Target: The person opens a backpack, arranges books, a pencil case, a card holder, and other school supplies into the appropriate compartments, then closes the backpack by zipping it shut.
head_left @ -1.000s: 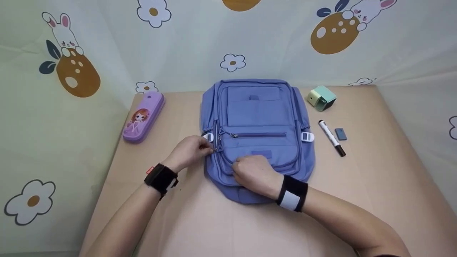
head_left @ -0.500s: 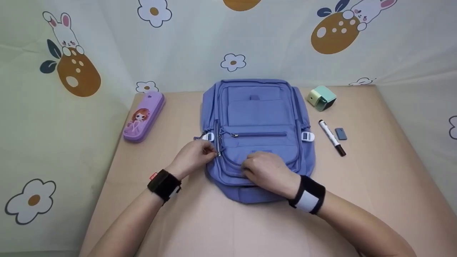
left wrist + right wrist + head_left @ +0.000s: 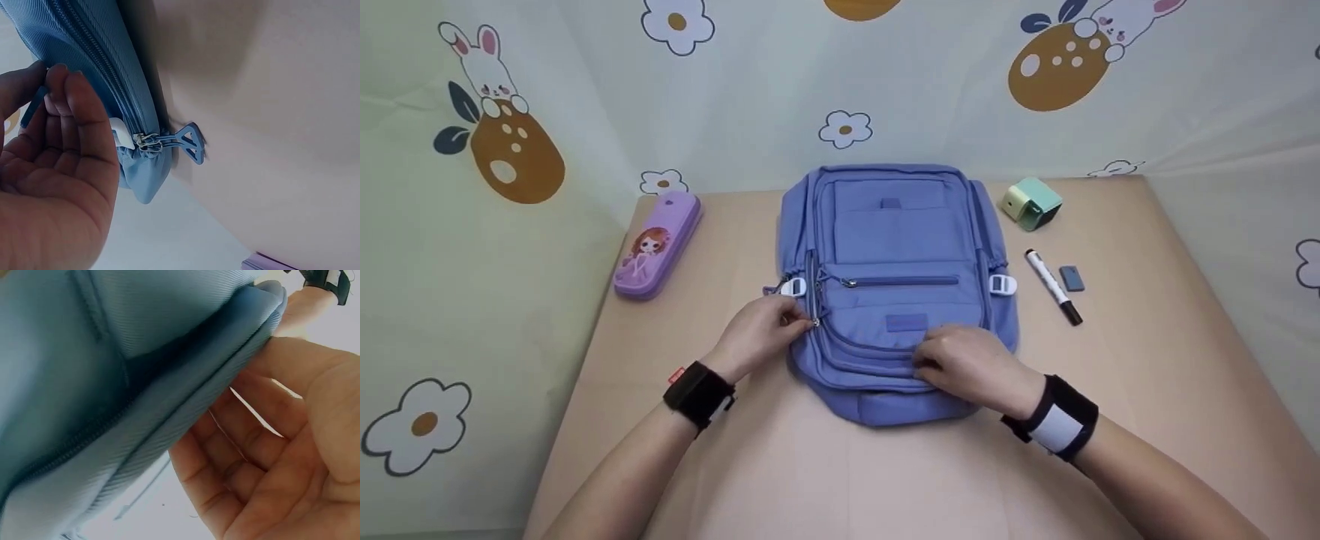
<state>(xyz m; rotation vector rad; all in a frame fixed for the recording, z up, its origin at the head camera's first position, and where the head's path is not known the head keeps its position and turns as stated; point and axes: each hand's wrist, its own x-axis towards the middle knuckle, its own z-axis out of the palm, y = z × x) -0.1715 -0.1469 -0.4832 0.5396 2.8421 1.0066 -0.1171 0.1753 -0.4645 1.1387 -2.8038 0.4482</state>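
Note:
A blue backpack (image 3: 896, 240) lies front side up on the table, its top towards the wall. At its left edge my left hand (image 3: 761, 326) pinches a zipper pull (image 3: 35, 107) between thumb and fingertips, beside a metal slider. Another zipper pull (image 3: 190, 143) dangles free from the bag's side in the left wrist view. My right hand (image 3: 979, 367) grips the lower front of the bag, thumb against the folded pocket edge (image 3: 185, 391) and fingers curled beneath it. Whether a slider sits inside the right fingertips is hidden.
A purple pencil case (image 3: 656, 247) lies at the back left. On the right are a mint-green box-shaped item (image 3: 1033, 204), a white marker (image 3: 1052, 286) with black ends and a small blue-grey block (image 3: 1072, 278). Patterned cloth (image 3: 750, 112) hangs around the brown table (image 3: 765, 480).
My right hand has slid rightwards along the bag's lower front, uncovering the label patch. The left hand has shifted slightly down and keeps its pinch at the left edge.

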